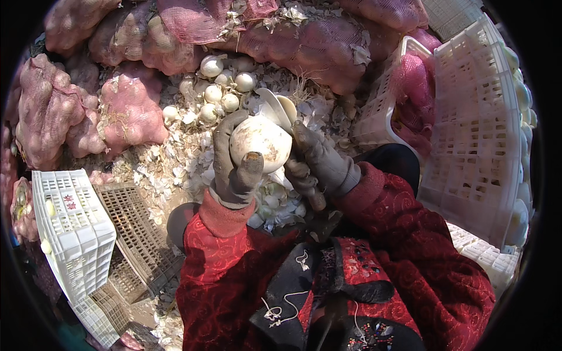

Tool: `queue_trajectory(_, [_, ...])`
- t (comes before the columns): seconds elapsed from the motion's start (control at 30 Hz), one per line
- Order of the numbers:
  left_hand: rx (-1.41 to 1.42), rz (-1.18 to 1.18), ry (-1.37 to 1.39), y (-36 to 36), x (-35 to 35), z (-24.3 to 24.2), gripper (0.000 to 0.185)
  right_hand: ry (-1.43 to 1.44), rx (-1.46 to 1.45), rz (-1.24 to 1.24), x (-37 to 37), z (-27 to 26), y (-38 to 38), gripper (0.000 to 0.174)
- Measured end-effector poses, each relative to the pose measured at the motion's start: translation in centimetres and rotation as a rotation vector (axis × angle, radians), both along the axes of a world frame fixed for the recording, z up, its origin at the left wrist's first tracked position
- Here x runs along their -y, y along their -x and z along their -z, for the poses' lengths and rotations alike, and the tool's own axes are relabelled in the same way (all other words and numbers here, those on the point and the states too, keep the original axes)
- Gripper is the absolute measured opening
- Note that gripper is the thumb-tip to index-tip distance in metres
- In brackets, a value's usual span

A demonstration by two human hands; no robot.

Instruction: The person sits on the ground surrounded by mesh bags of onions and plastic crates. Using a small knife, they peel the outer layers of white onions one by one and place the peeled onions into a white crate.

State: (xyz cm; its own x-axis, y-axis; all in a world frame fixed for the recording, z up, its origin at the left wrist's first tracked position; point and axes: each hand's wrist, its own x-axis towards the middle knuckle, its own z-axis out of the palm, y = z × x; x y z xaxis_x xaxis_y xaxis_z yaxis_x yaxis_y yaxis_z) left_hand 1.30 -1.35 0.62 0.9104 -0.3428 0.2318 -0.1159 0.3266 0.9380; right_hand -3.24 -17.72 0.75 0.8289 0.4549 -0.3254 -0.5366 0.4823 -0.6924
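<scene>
My left hand (235, 166), in a dirty grey glove, is closed around a large white onion (260, 142), its thumb on the near side. My right hand (314, 162), gloved too, grips a knife whose pale blade (274, 107) lies at the onion's upper right; the handle is mostly hidden by the fingers. A round pale slice (287, 109) stands against the blade. Beyond my hands, several whole white onions (213, 93) lie on dry skins. Pale onion peelings (274, 204) are heaped below, between my knees.
Pink mesh sacks of onions (303, 50) line the far side and the left. White plastic crates (79, 232) and a brown crate (136, 228) stand at lower left. At right are a white crate with pink netting (377, 105) and a tall crate of peeled onions (474, 131). Skins (175, 162) litter the ground.
</scene>
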Motion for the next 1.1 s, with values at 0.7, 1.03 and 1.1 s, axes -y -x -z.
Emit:
queue_trajectory(0.7, [-0.428, 0.12, 0.16, -0.4, 0.2, 1.5, 0.076, 0.28, 0.478, 0.406, -0.6, 3.6, -1.4, 0.047])
queue_trajectory(1.03, [-0.495, 0.291, 0.218, 0.0, -1.3, 1.5, 0.077, 0.368, 0.442, 0.317, 0.6, 2.1, -0.8, 0.054])
queue_trajectory(1.1, [-0.467, 0.311, 0.216, -0.1, -1.3, 1.6, 0.078, 0.368, 0.442, 0.32, 0.8, 2.2, -0.8, 0.053])
